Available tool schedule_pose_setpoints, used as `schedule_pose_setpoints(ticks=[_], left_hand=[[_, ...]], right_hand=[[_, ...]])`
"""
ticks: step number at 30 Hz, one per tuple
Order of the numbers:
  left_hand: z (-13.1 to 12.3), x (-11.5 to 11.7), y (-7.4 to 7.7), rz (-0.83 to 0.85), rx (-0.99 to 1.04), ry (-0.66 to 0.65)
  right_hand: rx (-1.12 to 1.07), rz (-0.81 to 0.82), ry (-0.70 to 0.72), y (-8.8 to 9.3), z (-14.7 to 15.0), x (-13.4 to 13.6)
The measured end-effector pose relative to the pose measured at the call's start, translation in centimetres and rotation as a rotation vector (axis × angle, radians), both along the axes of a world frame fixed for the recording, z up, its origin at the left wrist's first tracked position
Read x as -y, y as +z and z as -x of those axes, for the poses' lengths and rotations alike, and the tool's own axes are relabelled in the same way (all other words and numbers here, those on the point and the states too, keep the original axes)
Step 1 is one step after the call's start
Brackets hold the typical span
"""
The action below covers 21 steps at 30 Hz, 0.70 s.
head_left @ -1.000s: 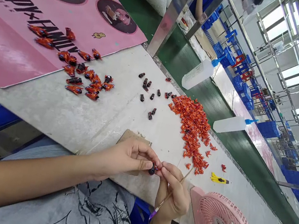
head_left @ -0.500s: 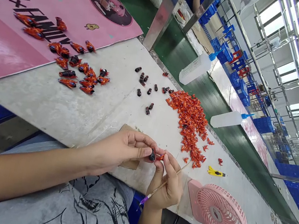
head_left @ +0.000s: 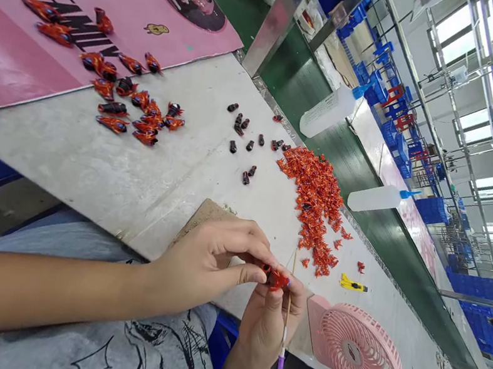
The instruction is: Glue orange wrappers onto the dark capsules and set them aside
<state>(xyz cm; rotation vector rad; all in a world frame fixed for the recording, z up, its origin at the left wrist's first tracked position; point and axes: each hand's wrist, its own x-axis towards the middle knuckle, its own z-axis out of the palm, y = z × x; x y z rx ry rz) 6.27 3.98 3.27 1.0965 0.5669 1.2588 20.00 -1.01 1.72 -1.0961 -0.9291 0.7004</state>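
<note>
Between my two hands is a small red plastic piece (head_left: 278, 280) joined to, or pressed against, a black piece (head_left: 266, 269). My left hand (head_left: 218, 259) pinches the black end between thumb and fingers. My right hand (head_left: 270, 319) grips the red end with its fingertips. Tucked in the same right hand is a thin wooden stick (head_left: 286, 319) with a purple end, standing nearly upright. Below the left hand lies a flat brown board (head_left: 197, 219), partly covered. A large pile of small red pieces (head_left: 315, 197) and several loose black pieces (head_left: 250, 146) lie beyond the hands.
At left, several red-and-black assembled pieces (head_left: 147, 110) spread onto a pink printed sheet (head_left: 56, 74). A pink fan (head_left: 359, 354) and a yellow cutter (head_left: 353, 283) are at right. Two white bottles (head_left: 328, 113) stand by the green conveyor belt (head_left: 297, 60). A metal post (head_left: 280, 19) rises at the back.
The black and red pieces have come together, and the red one now sits farther right in my fingers. My left hand has moved right, and the stick has swung from slanted to nearly upright.
</note>
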Motion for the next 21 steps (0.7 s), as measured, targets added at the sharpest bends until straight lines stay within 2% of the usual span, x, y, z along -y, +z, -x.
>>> schedule_pose_setpoints(ticks=[6, 11, 15, 18, 21], left_hand=[[0.0, 0.0, -0.5, -0.071, -0.032, 0.035], [-0.3, 0.5, -0.8, 0.06, -0.058, 0.026], [-0.5, 1.1, -0.9, 0.165, -0.081, 0.031], [-0.3, 0.7, -1.0, 0.052, -0.182, -0.003], [0.2, -0.2, -1.3, -0.249, -0.206, -0.062]], right_hand=[[0.176, -0.048, 0.058, 0.0, -0.4, 0.5], [0.529, -0.065, 0.147, 0.0, -1.7, 0.8], [0.696, -0.105, 0.109, 0.0, -1.7, 1.0], [0.686, -0.132, 0.068, -0.1, -1.2, 1.4], [0.707, -0.117, 0.065, 0.0, -0.7, 1.8]])
